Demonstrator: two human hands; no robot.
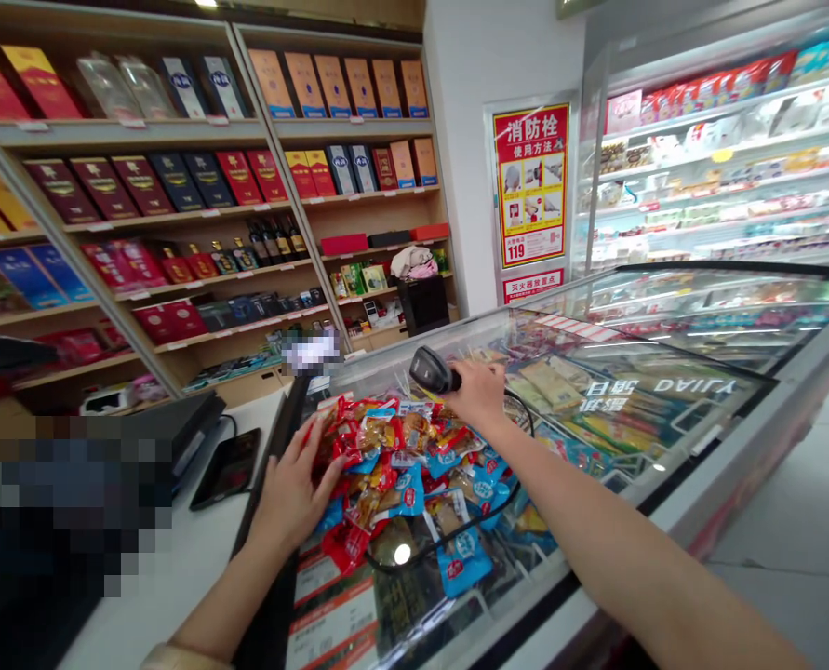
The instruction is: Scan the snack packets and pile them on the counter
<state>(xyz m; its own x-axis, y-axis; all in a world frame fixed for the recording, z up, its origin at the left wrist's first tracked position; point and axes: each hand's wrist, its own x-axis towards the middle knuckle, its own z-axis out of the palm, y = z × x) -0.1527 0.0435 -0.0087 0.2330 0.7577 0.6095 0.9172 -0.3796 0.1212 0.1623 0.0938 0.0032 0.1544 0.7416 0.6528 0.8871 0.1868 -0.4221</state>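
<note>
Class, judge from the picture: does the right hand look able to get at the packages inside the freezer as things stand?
Probably not: the right hand is holding a scanner, and the glass top appears to cover the packages.

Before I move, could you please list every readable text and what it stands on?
"消防栓": red poster
"使用方法": same poster
"119": same poster
"灭火器放置点": red sign beneath it
"DAILY": freezer's glass top; characters beside it unclear
Too small or blurred: snack packets, shelf boxes, poster's small print.
</note>
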